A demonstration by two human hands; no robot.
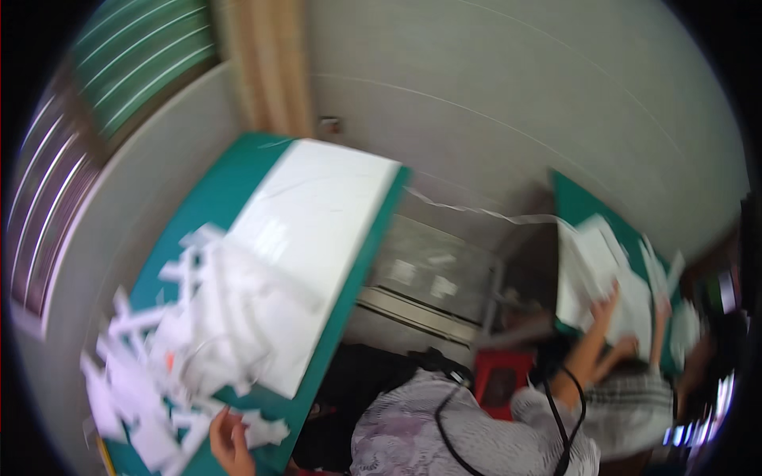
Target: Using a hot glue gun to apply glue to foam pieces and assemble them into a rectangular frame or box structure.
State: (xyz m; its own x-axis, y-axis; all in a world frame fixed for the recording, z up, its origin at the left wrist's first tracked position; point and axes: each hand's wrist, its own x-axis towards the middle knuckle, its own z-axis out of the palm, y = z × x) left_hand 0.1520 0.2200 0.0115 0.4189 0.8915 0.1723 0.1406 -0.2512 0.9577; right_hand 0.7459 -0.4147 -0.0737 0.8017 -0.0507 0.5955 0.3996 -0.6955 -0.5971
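White, flat, paper-like strips and sheets (214,317) lie in a loose, tangled heap on a green-topped surface (206,182) at the left, partly over a long, glossy white panel (317,190). A small orange patch shows among them. At the near edge, the left hand (228,446) has curled fingers just beside a crumpled white scrap (268,430); blur hides whether it grips anything.

What appears to be the right hand (606,305) touches white sheets (595,254) on a second green surface (583,198) at the right; I cannot tell whether its fingers are closed on one.

The step looks like handling loose pieces across both surfaces. The next move probably calls for separating one piece cleanly, and the overlapping strips could snag.

A person in a striped top (631,404) crowds the right surface. A black cord (448,444) loops across the wearer's patterned shirt (397,420), beside a red seat (502,377). A thin white ribbon (476,210) spans the gap between the surfaces, with white scraps (403,271) below.
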